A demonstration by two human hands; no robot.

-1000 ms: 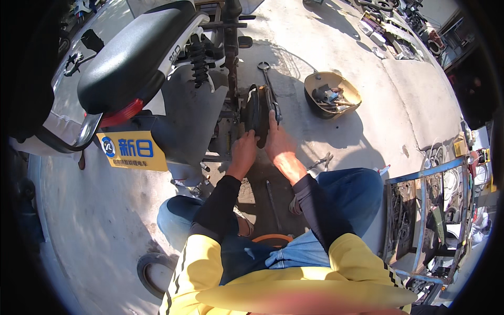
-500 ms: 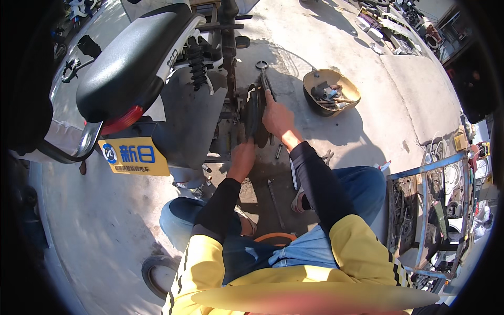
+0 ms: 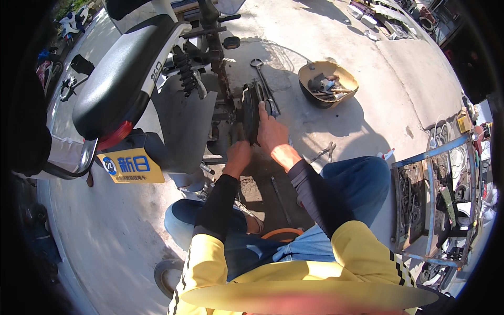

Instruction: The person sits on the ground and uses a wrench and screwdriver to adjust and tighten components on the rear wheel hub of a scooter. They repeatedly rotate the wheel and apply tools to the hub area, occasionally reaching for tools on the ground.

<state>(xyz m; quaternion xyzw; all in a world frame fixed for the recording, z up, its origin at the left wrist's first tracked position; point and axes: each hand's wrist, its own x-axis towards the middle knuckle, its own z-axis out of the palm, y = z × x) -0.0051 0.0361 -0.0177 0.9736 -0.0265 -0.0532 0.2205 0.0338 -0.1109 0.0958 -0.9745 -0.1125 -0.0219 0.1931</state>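
A dark, narrow wheel (image 3: pixel 250 113), seen nearly edge-on, stands between my hands at the rear of a scooter (image 3: pixel 123 68). My left hand (image 3: pixel 239 157) is closed at its near lower edge, though the fingertips are hidden. Against its right side is my right hand (image 3: pixel 273 135), the index finger pointing forward and the other fingers curled. What those fingers hold is hidden. Just beyond the right fingertip lies a long metal wrench (image 3: pixel 265 81) with a ring end, on the ground. Other narrow metal pieces by that hand are too small to tell.
A tan bowl (image 3: pixel 328 102) with tools in it stands ahead on the right. Pliers (image 3: pixel 329 149) and a metal bar (image 3: pixel 281 199) lie on the concrete. To the right is a metal-framed rack (image 3: pixel 430 157) full of parts; a small tyre (image 3: pixel 167 273) lies lower left.
My right hand has slid back toward me along the wheel, uncovering more of the wrench. The left hand stays near the wheel's lower edge. The whole view has shifted slightly.
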